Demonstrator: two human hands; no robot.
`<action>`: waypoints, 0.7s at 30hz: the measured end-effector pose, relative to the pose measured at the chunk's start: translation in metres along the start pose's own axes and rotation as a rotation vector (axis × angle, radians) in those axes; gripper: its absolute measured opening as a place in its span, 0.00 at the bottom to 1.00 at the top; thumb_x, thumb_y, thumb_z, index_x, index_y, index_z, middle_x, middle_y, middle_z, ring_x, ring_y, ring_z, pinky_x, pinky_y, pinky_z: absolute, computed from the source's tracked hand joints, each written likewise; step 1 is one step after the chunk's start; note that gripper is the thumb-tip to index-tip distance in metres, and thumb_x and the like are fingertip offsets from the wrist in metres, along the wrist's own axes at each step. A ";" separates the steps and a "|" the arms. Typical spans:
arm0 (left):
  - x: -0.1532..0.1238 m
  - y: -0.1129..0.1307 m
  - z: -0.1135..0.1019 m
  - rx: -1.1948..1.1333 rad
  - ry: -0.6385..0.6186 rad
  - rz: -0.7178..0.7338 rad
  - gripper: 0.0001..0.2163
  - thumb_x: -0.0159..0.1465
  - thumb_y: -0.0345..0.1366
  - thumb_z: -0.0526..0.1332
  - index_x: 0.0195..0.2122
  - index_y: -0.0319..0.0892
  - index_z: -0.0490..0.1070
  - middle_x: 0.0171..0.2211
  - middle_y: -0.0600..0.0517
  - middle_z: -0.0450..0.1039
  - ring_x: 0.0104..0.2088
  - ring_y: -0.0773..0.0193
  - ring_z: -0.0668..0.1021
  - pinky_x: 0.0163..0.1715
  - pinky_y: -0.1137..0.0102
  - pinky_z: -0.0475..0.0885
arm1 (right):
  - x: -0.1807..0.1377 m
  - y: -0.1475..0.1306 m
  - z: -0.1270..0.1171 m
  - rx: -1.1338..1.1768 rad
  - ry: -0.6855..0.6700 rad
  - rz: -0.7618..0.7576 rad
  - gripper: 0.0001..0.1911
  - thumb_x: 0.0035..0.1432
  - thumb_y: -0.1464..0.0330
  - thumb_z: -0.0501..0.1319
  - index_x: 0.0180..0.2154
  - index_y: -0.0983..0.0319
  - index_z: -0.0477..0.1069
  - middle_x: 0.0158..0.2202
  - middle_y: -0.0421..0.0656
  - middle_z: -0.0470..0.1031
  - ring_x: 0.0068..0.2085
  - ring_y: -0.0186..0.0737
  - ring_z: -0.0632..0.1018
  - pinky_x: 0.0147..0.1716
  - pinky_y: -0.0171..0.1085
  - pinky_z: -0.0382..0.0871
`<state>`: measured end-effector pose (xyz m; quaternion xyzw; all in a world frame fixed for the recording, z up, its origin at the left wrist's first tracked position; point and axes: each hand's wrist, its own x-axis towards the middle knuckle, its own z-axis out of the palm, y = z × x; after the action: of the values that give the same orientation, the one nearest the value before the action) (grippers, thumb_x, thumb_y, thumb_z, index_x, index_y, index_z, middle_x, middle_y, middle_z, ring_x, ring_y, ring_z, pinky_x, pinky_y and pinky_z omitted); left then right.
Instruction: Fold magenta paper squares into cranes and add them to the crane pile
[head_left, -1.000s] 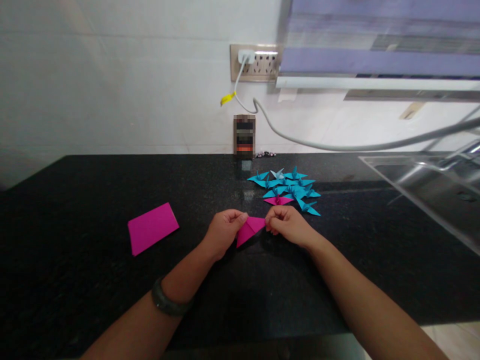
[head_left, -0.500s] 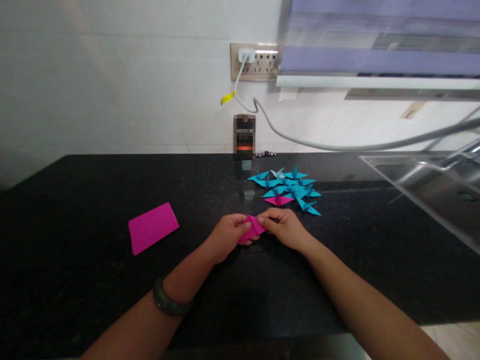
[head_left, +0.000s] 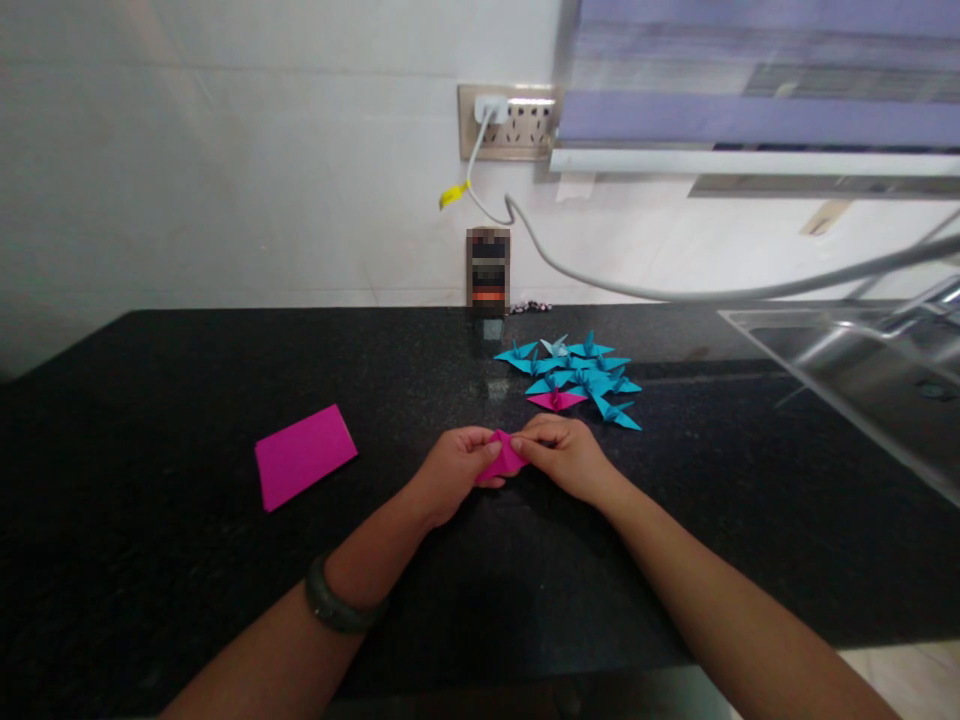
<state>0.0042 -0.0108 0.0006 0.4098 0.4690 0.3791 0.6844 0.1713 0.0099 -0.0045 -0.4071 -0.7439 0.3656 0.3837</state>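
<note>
– While you're scanning left to right, what's sitting on the counter?

– Pink paper stack is lying flat toward the left edge, about midway between far and near edges, sitting askew to both.

– Left hand?

– It's pinching folded pink paper, thumb on top, fingertips showing underneath. Dark bracelet is circling that wrist.

– Where's the folded paper exactly?

– It's sitting between both hands, mid-counter, well apart from far and near edges. Can't tell if it's touching the surface.

– Behind it?

– Upright item is standing at the far edge by the wall; pixelated, not readable. Small beaded string is lying just right of it.

– Right hand?

– Also gripping the folded paper, thumb and fingers closing on its right end. Pink crane is resting just beyond the knuckles. Blue cranes are clustering behind that, with one pale crane sitting nearer the far edge.

– Far right?

– Metal sink is taking up the far right corner.
</note>
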 end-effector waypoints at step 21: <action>0.003 -0.003 -0.004 -0.149 0.050 0.082 0.09 0.51 0.31 0.63 0.34 0.38 0.72 0.31 0.50 0.75 0.30 0.68 0.76 0.30 0.74 0.71 | -0.001 -0.003 0.001 -0.078 0.079 -0.001 0.16 0.51 0.67 0.60 0.43 0.63 0.72 0.33 0.45 0.74 0.30 0.35 0.73 0.30 0.35 0.68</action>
<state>0.0018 -0.0080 -0.0040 0.3668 0.4393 0.4506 0.6851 0.1696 0.0070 -0.0029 -0.4355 -0.7421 0.3199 0.3966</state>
